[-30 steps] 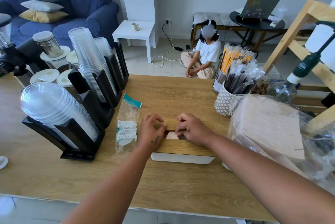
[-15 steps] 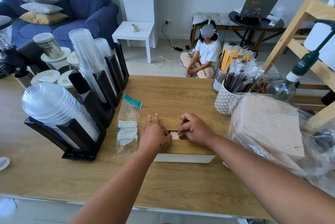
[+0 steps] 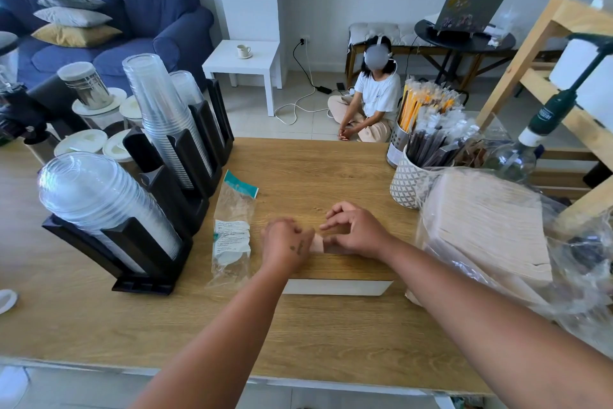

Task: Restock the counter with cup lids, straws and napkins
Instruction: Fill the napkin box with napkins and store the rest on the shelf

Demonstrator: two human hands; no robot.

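Note:
A napkin box (image 3: 335, 287) with a wooden lid and white sides lies in the middle of the counter (image 3: 298, 335). A folded beige napkin (image 3: 317, 243) sticks up from the slot in its lid. My left hand (image 3: 287, 241) and my right hand (image 3: 356, 233) meet over the slot, with curled fingers pinching the napkin from either side. An open plastic pack of napkins (image 3: 481, 229) lies to the right. Dome lids (image 3: 99, 196) and clear cups (image 3: 162, 117) fill a black holder on the left. Wrapped straws (image 3: 428, 110) stand in two pots at the back right.
An empty plastic bag (image 3: 232, 229) lies flat just left of the box. A glass bottle (image 3: 510, 160) and a wooden shelf frame (image 3: 517, 60) stand at the right edge. A person (image 3: 374, 100) sits on the floor beyond the counter.
Both hands have stayed at the slot. The napkin now stands higher out of it between them, and my left fingers, spread flat half a second ago, are curled again.

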